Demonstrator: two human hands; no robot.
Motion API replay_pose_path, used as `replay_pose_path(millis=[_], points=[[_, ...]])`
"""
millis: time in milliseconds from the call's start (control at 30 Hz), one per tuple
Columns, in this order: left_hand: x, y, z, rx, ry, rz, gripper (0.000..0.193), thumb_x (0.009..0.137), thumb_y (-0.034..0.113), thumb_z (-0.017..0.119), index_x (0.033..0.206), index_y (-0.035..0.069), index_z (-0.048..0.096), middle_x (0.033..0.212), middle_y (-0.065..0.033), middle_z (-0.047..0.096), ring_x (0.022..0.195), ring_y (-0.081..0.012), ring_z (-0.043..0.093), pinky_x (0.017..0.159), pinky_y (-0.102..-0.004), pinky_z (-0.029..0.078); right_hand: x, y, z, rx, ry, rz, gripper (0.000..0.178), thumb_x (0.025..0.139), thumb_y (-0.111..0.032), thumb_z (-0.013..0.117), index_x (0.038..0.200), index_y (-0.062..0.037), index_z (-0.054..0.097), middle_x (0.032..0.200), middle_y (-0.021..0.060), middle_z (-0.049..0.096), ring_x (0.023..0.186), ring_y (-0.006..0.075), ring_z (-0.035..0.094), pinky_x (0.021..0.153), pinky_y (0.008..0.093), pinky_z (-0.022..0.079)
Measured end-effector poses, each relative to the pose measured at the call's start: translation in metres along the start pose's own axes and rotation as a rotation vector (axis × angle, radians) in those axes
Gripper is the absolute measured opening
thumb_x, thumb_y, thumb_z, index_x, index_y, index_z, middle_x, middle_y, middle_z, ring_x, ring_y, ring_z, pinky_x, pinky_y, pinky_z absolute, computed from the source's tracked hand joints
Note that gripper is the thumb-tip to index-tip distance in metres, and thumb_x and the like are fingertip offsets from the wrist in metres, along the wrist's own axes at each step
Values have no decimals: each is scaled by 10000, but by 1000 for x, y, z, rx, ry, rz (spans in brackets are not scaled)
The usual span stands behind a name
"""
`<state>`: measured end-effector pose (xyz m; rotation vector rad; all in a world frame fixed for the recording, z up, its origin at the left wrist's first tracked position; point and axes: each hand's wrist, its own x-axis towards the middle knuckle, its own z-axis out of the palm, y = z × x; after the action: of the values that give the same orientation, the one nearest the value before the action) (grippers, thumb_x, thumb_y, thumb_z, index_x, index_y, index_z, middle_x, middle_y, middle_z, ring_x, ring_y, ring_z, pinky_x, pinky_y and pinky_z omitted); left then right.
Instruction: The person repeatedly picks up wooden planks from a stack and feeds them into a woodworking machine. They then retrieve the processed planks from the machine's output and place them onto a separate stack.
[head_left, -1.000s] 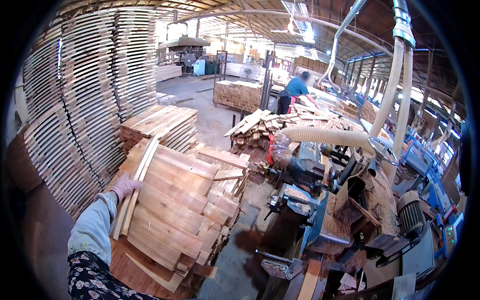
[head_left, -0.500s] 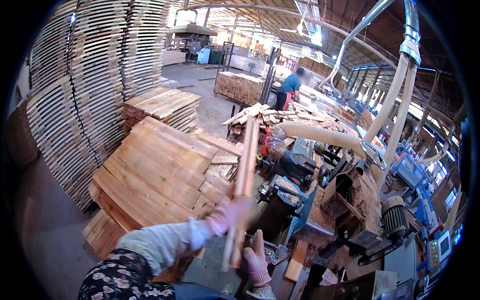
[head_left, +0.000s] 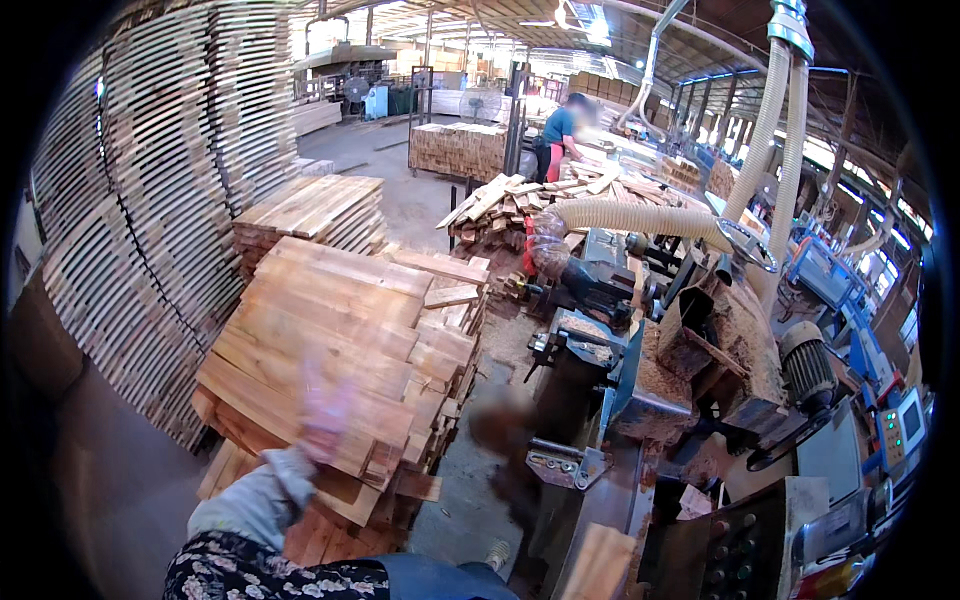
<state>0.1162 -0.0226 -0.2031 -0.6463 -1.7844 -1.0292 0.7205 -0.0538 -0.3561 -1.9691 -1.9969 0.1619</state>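
Note:
My left hand (head_left: 326, 420), in a pale glove and smeared by motion, is over the near part of a stack of flat wooden boards (head_left: 330, 300). Whether it touches the top boards or holds one, I cannot make out. The boards lie side by side in uneven layers, with shorter pieces along the right side. At the lower edge, right of centre, the end of a light wooden board (head_left: 600, 565) juts up beside the machine. My right hand is out of view, so what supports that board is hidden.
A woodworking machine (head_left: 640, 380) covered in sawdust stands on the right, with a ribbed hose (head_left: 640, 217) and a motor (head_left: 808, 362). Tall slatted stacks (head_left: 150, 200) rise at left. A person (head_left: 560, 135) works beyond a heap of offcuts (head_left: 540, 200).
My left hand has left the upright wooden piece and moved left over the stack. That piece is gone from the middle, and my right hand has dropped out of view. The view has shifted.

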Motion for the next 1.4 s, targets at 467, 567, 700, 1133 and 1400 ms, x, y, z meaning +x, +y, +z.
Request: replay_pose_path(millis=[467,567,700,1133,1400], points=[[-7,-191,-77,-347,-285,-1470,672,891,392,774,1459,131,528,1420,-101,612,1227,-348,612,954,-580,499,200,-50,56,-67,24,280,1009,719,-383,809,1590,-90,392,1462,180,524,1347,362,528,1149,499,421],[0,-198,-70,-333,-302,-1446,479,912,351,765,1320,130,648,1239,-67,709,1076,-287,677,816,-482,544,222,-59,66,-37,74,259,1051,690,-413,822,1592,-104,381,1513,179,491,1378,370,501,1171,502,398],[-13,-268,-90,-676,-263,-1353,300,955,293,743,1190,110,715,1146,-49,739,992,-220,699,745,-381,558,210,-50,74,35,-3,162,1039,701,-468,811,1584,-128,382,1509,165,488,1399,366,469,1183,521,356],[-7,-261,24,-456,-307,-1341,577,922,345,772,1379,17,644,1389,-154,655,1222,-274,614,1057,-423,487,58,24,46,-167,-153,187,960,744,-433,788,1563,-105,408,1464,181,536,1385,364,490,1192,521,345],[26,-200,-19,-814,-154,-1361,484,915,279,791,1315,29,682,1313,-122,694,1147,-301,675,957,-444,584,167,-11,80,-149,-145,156,925,757,-420,780,1546,-89,431,1450,190,551,1373,369,504,1190,519,349]])
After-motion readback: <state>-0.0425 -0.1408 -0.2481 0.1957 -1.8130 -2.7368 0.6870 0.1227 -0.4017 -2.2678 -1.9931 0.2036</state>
